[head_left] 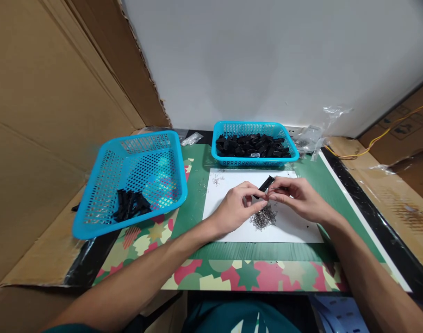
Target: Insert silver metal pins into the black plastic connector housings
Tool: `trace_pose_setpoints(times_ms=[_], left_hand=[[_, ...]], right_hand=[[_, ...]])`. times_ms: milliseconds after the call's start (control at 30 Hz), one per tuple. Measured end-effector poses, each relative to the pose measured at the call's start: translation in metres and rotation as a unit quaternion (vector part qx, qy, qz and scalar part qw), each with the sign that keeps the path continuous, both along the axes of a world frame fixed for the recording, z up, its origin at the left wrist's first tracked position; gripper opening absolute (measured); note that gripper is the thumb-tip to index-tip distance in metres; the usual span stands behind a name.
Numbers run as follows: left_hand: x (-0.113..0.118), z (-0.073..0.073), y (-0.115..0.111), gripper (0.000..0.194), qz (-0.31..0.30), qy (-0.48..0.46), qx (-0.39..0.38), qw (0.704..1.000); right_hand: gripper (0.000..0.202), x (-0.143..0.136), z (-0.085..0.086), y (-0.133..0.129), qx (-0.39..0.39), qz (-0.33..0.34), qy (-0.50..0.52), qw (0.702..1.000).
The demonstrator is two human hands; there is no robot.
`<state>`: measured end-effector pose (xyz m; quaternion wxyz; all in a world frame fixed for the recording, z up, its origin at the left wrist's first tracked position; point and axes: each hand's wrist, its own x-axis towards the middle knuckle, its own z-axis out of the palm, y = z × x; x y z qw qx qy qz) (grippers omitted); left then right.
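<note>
My left hand (236, 207) is closed, its thumb and fingers pinching a narrow black plastic piece (266, 183) that slants up and away to the right. My right hand (300, 198) is closed too, thumb and fingertips pressed together right beside that piece; whatever lies between them is too small to make out. The two hands' fingertips meet or nearly meet. Just below them, a heap of tiny silvery metal parts (263, 218) lies on a white sheet of paper (232, 233).
A blue basket (255, 162) full of black pieces stands at the back. Another blue basket (93, 194) at the left holds a few black pieces (131, 204). Clear plastic bags (308, 138) lie at the back right. Cardboard (55, 92) walls the left side.
</note>
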<state>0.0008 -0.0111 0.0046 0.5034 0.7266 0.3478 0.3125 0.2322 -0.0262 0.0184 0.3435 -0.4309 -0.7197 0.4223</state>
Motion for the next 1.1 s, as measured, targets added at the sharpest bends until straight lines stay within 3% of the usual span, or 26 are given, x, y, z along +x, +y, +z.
trace_pose_setpoints(times_ms=[200, 567, 700, 900, 1000, 1100], left_hand=[[-0.0012, 0.0024, 0.0004, 0.013, 0.005, 0.025, 0.020, 0.999], [0.0027, 0.0003, 0.0011, 0.014, 0.018, 0.001, 0.003, 1.000], [0.0018, 0.0029, 0.0001, 0.013, 0.012, 0.004, 0.005, 1.000], [-0.0010, 0.0060, -0.0031, 0.017, -0.009, 0.039, 0.048, 0.998], [-0.0002, 0.0043, -0.0032, 0.025, 0.002, 0.023, 0.039, 0.999], [0.0011, 0.0014, -0.0023, 0.019, 0.021, 0.007, 0.033, 0.999]], right_hand=[[0.018, -0.0051, 0.0017, -0.0013, 0.039, -0.042, 0.009, 0.998], [0.017, -0.0082, 0.0037, -0.0022, 0.137, -0.057, -0.052, 0.987], [0.018, -0.0076, 0.0044, -0.0020, 0.127, -0.052, -0.064, 0.988], [0.024, -0.0041, 0.0093, -0.0053, 0.100, -0.115, -0.006, 0.988], [0.026, -0.0029, 0.0093, -0.0060, 0.083, -0.114, 0.019, 0.990], [0.025, -0.0031, 0.0075, -0.0057, 0.072, -0.100, 0.034, 0.992]])
